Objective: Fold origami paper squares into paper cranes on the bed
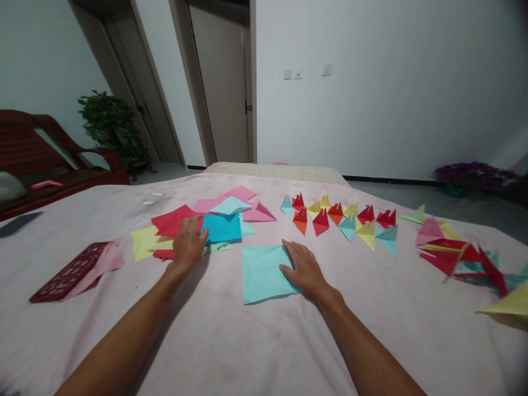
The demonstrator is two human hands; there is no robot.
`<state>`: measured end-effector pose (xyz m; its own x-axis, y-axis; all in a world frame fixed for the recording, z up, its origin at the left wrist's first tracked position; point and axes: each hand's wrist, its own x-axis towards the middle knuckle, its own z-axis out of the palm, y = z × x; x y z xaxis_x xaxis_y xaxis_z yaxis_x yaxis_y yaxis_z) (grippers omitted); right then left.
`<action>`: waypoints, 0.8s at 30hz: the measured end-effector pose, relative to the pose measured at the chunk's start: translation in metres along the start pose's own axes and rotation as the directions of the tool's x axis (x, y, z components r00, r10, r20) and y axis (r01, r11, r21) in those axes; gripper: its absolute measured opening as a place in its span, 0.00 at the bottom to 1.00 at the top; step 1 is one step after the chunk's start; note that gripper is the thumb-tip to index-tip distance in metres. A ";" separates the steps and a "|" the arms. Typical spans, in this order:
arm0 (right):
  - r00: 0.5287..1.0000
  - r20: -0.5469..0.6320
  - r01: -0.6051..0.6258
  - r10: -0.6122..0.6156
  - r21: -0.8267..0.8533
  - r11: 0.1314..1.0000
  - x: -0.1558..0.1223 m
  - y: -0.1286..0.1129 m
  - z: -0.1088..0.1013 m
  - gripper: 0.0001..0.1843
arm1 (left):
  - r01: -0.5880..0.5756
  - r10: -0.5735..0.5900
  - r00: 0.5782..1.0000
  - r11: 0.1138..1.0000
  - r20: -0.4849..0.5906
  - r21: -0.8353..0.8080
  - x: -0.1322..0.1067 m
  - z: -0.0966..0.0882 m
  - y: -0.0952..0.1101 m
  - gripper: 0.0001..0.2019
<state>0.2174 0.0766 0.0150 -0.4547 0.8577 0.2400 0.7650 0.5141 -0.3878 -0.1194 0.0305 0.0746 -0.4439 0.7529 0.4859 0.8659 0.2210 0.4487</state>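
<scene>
A light turquoise square sheet of paper [266, 275] lies flat on the cloth in front of me. My right hand [303, 267] rests on its right edge, fingers stretched out and thumb apart. On the left, my left hand [190, 242] lies over a loose pile of coloured paper, its fingers reaching across a red sheet [175, 221]. Its thumb is apart from the fingers and touches or nearly touches a bright blue sheet [223, 227]. Yellow paper [144, 243] and pink paper [239, 193] also show in the pile.
Several small folded paper cranes [320, 221] stand in rows at the back right. Larger folded pieces [457, 258] are heaped at the far right. A dark red box [72, 272] with pink paper beside it lies at left. A pale pink cloth [264, 346] covers the table.
</scene>
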 end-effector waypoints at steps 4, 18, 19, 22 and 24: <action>1.000 -0.018 0.022 -0.022 0.022 1.000 -0.001 0.000 -0.002 0.35 | -0.218 0.245 0.940 0.967 0.238 -0.133 -0.029 0.022 0.023 0.13; 0.997 -0.052 0.053 -0.050 0.056 0.997 0.002 0.002 -0.003 0.25 | -0.552 0.368 0.763 0.798 0.531 0.240 0.004 0.062 0.057 0.16; 0.997 -0.052 0.051 -0.048 0.057 0.997 0.002 0.001 -0.004 0.24 | -0.542 0.354 0.767 0.804 0.536 0.245 0.008 0.065 0.058 0.15; 0.998 -0.051 0.048 -0.045 0.064 0.997 0.002 0.000 -0.005 0.22 | -0.518 0.330 0.780 0.817 0.531 0.254 0.017 0.074 0.057 0.14; 0.998 -0.051 0.047 -0.044 0.068 0.997 0.002 0.000 -0.006 0.22 | -0.505 0.327 0.794 0.825 0.513 0.255 0.022 0.077 0.055 0.14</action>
<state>0.2191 0.0779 0.0208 -0.4643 0.8328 0.3015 0.7100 0.5535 -0.4354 -0.0636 0.1069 0.0520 0.0489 0.9878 0.1478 0.9970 -0.0394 -0.0667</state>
